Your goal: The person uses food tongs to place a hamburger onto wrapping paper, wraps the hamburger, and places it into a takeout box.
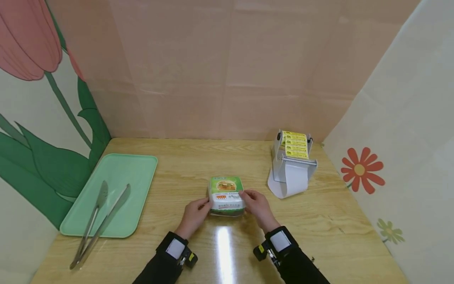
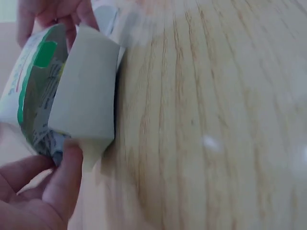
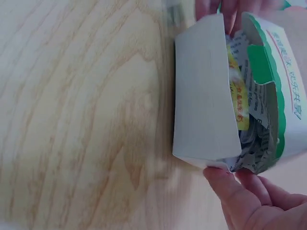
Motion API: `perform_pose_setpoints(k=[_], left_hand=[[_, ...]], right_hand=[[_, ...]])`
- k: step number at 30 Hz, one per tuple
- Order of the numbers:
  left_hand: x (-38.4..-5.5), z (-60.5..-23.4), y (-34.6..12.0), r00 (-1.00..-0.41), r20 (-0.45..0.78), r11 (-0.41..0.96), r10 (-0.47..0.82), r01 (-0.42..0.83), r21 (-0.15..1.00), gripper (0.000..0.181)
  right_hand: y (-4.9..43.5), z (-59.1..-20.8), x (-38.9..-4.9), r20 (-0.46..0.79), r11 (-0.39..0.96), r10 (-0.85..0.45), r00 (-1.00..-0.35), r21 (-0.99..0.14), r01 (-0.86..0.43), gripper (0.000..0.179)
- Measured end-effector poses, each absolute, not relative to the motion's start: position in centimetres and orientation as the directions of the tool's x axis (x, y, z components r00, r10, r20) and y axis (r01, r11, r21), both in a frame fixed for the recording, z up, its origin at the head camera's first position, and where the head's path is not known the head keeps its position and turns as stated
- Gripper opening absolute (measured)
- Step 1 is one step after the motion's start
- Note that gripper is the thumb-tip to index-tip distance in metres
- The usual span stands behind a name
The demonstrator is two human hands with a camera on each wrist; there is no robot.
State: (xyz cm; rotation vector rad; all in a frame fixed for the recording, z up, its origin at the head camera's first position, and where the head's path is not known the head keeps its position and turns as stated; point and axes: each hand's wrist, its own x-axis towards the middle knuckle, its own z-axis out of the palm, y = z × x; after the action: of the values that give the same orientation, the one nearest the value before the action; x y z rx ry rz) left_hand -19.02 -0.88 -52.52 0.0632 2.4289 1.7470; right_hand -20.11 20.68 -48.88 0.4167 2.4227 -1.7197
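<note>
A cardboard burger box, green and white with a burger picture on its lid, sits on the table. My left hand holds its left side and my right hand its right side. Both wrist views show the lid standing slightly apart from the base along the front, with a green tab on the lid's edge. Through that gap, the right wrist view shows printed wrapping paper and a yellow printed piece inside. Thumb and fingers of the right hand pinch the near corner. What the wrapping covers is hidden.
A green tray lies at the left, with metal tongs across it, their joined end over its front edge. Behind the box to the right stands a label dispenser with yellow labels and a white backing strip. Printed walls enclose the table.
</note>
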Motion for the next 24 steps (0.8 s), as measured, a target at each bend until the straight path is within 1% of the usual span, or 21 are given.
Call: perform_pose_setpoints(k=[3, 6, 8, 12, 14, 16, 19, 24], left_hand=[[-19.0, -52.9, -1.0, -0.977, -0.047, 0.285, 0.210, 0.015, 0.958, 0.061], [-19.1, -53.5, -1.0, -0.961, 0.025, 0.324, 0.276, 0.117, 0.939, 0.074], [-19.2, -53.9, -0.8, -0.958, 0.095, 0.405, 0.271, 0.203, 0.892, 0.073], [-19.4, -54.1, -0.5, -0.948, 0.261, 0.559, 0.182, 0.318, 0.765, 0.058], [-19.3, -54.2, -0.3, -0.944, 0.303, 0.585, 0.129, 0.319, 0.745, 0.053], [-19.3, -54.3, -0.3, -0.945, 0.315, 0.592, 0.087, 0.303, 0.747, 0.051], [-19.3, -54.3, -0.1, -0.958, 0.282, 0.578, 0.047, 0.257, 0.775, 0.053], [-19.3, -54.1, 0.1, -0.972, 0.232, 0.549, 0.039, 0.215, 0.808, 0.060]], right_hand=[[20.8, -49.1, -20.2, -0.268, 0.300, 0.145, -0.953, -0.906, 0.300, 0.055], [20.8, -49.6, -20.2, -0.262, 0.282, 0.159, -0.952, -0.912, 0.298, 0.055], [20.7, -49.9, -20.1, -0.252, 0.269, 0.175, -0.952, -0.918, 0.292, 0.053], [20.5, -50.4, -20.1, -0.242, 0.247, 0.184, -0.953, -0.927, 0.283, 0.046], [20.5, -50.6, -20.0, -0.240, 0.247, 0.171, -0.956, -0.929, 0.277, 0.045], [20.5, -50.7, -20.1, -0.239, 0.251, 0.158, -0.958, -0.929, 0.273, 0.043], [20.6, -50.7, -20.1, -0.238, 0.254, 0.133, -0.962, -0.930, 0.266, 0.042], [20.8, -50.6, -20.2, -0.253, 0.249, 0.124, -0.960, -0.928, 0.277, 0.037]])
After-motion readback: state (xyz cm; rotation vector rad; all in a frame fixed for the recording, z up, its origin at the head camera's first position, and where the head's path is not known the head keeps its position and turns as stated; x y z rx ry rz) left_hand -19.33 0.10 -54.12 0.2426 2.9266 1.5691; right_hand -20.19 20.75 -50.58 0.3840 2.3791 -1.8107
